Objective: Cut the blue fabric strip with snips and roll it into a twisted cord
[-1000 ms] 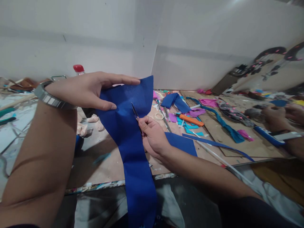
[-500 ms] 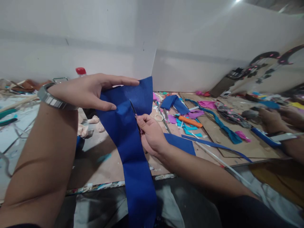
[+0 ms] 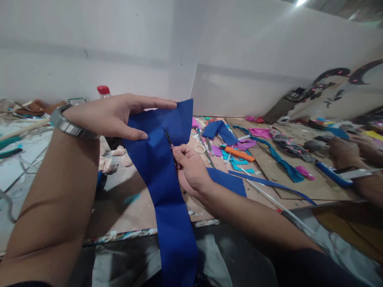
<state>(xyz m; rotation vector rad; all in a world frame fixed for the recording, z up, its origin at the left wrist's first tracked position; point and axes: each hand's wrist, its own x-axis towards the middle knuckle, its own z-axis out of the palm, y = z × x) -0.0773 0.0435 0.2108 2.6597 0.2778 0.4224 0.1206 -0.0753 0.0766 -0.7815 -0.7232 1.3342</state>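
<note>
Right hand (image 3: pixel 191 169) grips scissors (image 3: pixel 168 138), blades toward 11 o'clock against blue sheet (image 3: pixel 171 211), long axis roughly 12–6; left hand (image 3: pixel 116 115), 10 o'clock of scissors, pinches sheet's top.

scissors (image 3: pixel 168 138) tip sits a bit higher on blue fabric (image 3: pixel 163 175) vs 1 sec ago, & bright light (image 3: pixel 301 2) now in frame.

Plain pale-grey wall panels (image 3: pixel 104 52) across upper frame; thin slanting seam (image 3: pixel 194 79) near centre. Small bright white light (image 3: pixel 301 2), top right. Pale pinkish-brown worktable (image 3: pixel 134 213) spans mid-frame, front edge (image 3: pixel 134 233) flecked with white.
</note>
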